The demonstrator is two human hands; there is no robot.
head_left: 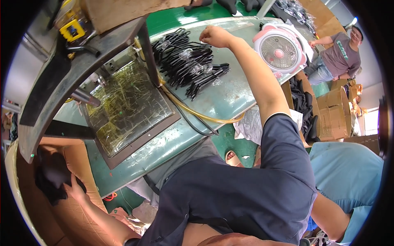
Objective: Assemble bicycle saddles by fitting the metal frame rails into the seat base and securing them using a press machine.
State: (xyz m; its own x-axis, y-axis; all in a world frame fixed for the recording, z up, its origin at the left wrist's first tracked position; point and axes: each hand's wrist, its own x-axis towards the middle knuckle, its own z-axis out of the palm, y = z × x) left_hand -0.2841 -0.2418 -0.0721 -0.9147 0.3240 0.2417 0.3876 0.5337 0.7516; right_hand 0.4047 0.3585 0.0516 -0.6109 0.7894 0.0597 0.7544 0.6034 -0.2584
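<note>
The work in hand looks partway along, though no finished count can be read; the left hand (74, 189) seems to grip the edge of a soft-looking black piece (53, 169), which is inside the open cardboard box (84, 158) beside the table (242, 96); whether that piece is coming out or going in cannot be told. The right hand (215, 37) is stretched far over the table, its fingers curled narrow just beside a heaped pile of black rods (180, 59); I cannot tell whether anything thin is pinched there. Many rods remain on the table, bunched with bits of clear wrap among them, so I judge that plenty is left; more dark pieces (301, 102) fill a carton on the right, whether done or waiting is unclear.

Much is hard to make out: the left fingertips are partly lost against the black piece, whose far side sinks into the box's shadow; the dark metal frame (115, 43) cuts across the view of the plate (123, 98), where glare and creased yellowish film blur the surface; the rods overlap too tightly to count; the person in light-blue clothing (344, 176) at the right is cut off by the fisheye rim.
</note>
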